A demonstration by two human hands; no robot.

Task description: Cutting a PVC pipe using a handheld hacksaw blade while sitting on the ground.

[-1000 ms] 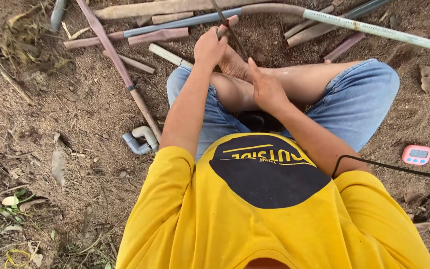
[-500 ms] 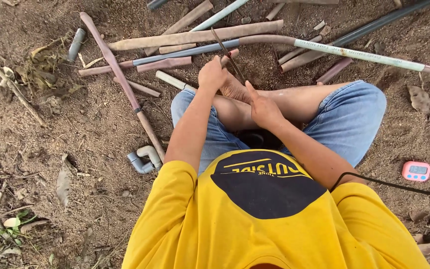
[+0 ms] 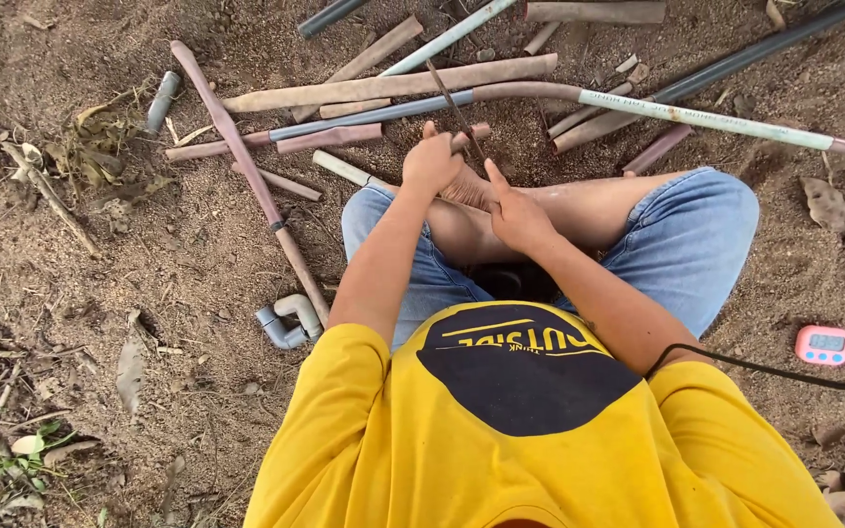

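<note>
I sit cross-legged on bare dirt in a yellow shirt and blue denim shorts. My left hand (image 3: 431, 162) is closed in a fist over a short pinkish-brown pipe piece (image 3: 475, 134) just beyond my bare foot. A thin dark blade (image 3: 450, 100) slants from the pipe pile down to the gap between my hands. My right hand (image 3: 517, 213) lies on my foot and shin, its fingers stretched toward the blade's lower end. Whether it grips the blade is hidden.
Several long pipes, brown, grey and pale, lie in a pile beyond my knees, including a long bent one (image 3: 696, 117). A thin brown pipe (image 3: 246, 181) runs to a grey elbow fitting (image 3: 288, 323) on my left. A pink digital timer (image 3: 822, 344) sits right; a black cable (image 3: 765, 369) crosses my arm.
My left hand has closed into a fist over the short pipe. My right hand has slid up toward it. The view has tilted, showing more of the pipe pile.
</note>
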